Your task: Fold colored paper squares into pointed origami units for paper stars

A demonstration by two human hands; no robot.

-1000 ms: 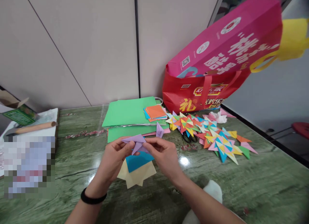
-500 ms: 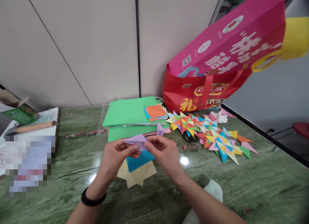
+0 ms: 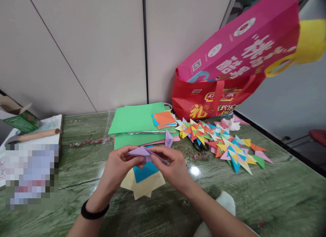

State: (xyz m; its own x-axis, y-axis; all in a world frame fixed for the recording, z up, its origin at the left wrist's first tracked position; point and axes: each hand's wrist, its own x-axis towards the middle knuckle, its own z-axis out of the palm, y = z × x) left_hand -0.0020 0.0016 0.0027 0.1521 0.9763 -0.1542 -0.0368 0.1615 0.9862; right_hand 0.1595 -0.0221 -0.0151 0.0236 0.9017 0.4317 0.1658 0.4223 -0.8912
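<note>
Both hands pinch one folded purple origami paper (image 3: 139, 151) above the table. My left hand (image 3: 121, 164) grips its left end, thumb on the near side. My right hand (image 3: 171, 164) is closed on its right part, with a pointed flap showing beyond the fingers. Below the hands lie a blue paper square (image 3: 145, 172) and fanned cream sheets (image 3: 141, 189). Just behind my right hand stands another folded purple piece (image 3: 168, 139), beside the stack of green paper (image 3: 137, 118).
Small orange squares (image 3: 165, 118) top the green stack. Several colourful paper stars (image 3: 235, 152) lie to the right, near black-handled scissors (image 3: 201, 147). A red bag (image 3: 193, 102) leans at the back. On the left are a hammer-like tool with a wooden handle (image 3: 40, 134) and a green box (image 3: 22, 119).
The hands have drawn slightly lower and nearer with the purple paper. The paper has tilted, and its right flap now shows between the fingers of my right hand.
</note>
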